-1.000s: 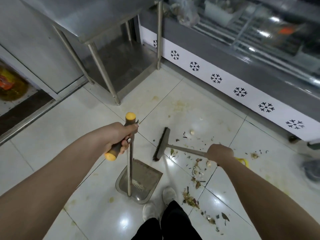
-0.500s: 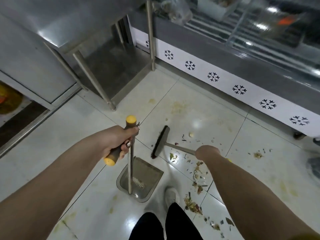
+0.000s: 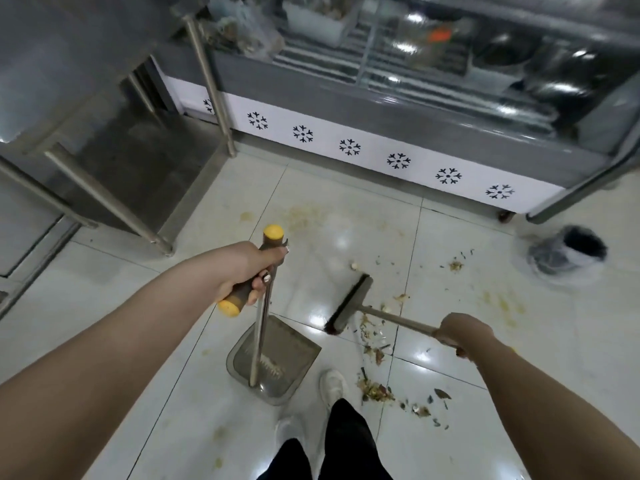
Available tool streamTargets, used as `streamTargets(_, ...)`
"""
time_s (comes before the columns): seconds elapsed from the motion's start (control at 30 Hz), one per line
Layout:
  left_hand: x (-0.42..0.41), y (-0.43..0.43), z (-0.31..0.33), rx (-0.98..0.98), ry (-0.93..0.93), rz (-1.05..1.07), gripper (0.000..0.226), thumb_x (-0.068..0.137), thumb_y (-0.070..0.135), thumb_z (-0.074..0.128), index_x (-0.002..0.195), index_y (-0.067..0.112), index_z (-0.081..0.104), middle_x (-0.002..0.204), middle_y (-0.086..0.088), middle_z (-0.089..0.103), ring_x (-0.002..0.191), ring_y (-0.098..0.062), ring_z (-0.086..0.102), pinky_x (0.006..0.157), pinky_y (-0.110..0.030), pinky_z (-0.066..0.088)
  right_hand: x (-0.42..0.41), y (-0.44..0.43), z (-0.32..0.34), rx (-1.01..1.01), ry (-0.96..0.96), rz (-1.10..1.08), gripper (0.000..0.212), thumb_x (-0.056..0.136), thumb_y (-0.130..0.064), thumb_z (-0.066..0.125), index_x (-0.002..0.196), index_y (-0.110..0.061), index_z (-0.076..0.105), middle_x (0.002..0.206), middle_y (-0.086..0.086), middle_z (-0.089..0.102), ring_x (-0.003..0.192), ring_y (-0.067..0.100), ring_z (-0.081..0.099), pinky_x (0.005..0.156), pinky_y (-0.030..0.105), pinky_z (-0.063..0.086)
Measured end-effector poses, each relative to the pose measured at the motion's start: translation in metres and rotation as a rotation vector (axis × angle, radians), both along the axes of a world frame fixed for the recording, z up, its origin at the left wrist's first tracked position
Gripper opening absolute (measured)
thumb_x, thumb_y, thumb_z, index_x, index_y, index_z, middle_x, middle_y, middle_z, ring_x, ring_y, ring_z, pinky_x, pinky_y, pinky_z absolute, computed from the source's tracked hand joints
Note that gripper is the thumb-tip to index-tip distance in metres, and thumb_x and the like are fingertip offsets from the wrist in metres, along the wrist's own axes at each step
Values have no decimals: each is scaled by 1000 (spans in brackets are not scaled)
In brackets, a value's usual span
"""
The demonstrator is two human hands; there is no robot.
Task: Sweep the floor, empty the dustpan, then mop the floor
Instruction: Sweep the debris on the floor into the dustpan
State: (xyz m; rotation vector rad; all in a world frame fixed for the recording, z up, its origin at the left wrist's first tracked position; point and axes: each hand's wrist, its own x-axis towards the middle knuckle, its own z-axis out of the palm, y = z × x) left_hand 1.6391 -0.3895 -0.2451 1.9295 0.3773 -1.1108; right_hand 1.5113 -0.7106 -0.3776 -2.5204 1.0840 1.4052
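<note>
On floor [image 3: 104, 306], dustpan [image 3: 294, 344] holding few crumbs [image 3: 272, 367], left grip [image 3: 249, 268] clasping its handle [image 3: 239, 295], right grip [image 3: 462, 332] clasping broom [image 3: 349, 304]

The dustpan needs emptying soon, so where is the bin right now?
In the head view the bin stands on the floor at far right, near the right end of the snowflake counter, beyond the right hand and broom.

It was a commercial kitchen or food shop: a stainless-steel work table [image 3: 69, 46] stood beside a glass-fronted refrigerated display counter [image 3: 415, 67] with a snowflake-cut vent panel [image 3: 349, 147], and food scraps [image 3: 375, 391] littered the white tiled floor [image 3: 346, 220] near a bag-lined bin [image 3: 568, 251].
</note>
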Motion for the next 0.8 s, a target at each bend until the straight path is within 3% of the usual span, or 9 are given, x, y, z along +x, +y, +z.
streamTargets(0.1,6,-12,4,-32,17,-18,42,94,37,54,65,11,38,34,3,36,26,-8,32,32,-13,32,5,-16,6,50,-17,-143,36,92,-33,50,64,-11,42,53,2,50,41,17,48,53,23,41)
streamTargets(0.23,26,-29,5,-39,33,-65,41,94,37,54,66,11,39,36,3,37,26,-7,32,33,-11,31,35,-28,-5,127,4,-269,41,91,-40,48,63,-13,37,54,4,46,46,17,43,55,25,40)
streamTargets(0.43,74,-60,4,5,77,-118,39,93,40,55,72,10,43,39,1,37,28,-7,33,34,-13,32,112,-21,-31,244,-144,-235,28,94,-29,47,90,-2,48,62,11,53,50,21,50,54,27,44)
streamTargets(0.57,104,-79,-1,25,114,-142,38,93,41,54,75,10,44,37,3,37,28,-6,33,36,-11,32,159,-19,-53,276,-145,-232,31,97,-26,44,77,-2,46,61,9,51,51,21,51,62,31,46)
streamTargets(0.7,119,-97,-12,39,140,-193,39,93,41,54,73,11,42,36,4,36,28,-6,32,36,-10,32,188,-28,-63,251,-116,-282,24,96,-18,40,78,-2,41,64,6,46,66,22,49,66,30,42)
streamTargets(0.8,124,-106,-15,31,140,-234,40,94,41,53,70,12,40,36,4,36,28,-6,32,36,-11,32,183,-37,-67,256,-75,-374,20,95,-15,37,81,-3,43,66,7,47,59,20,48,67,28,42)
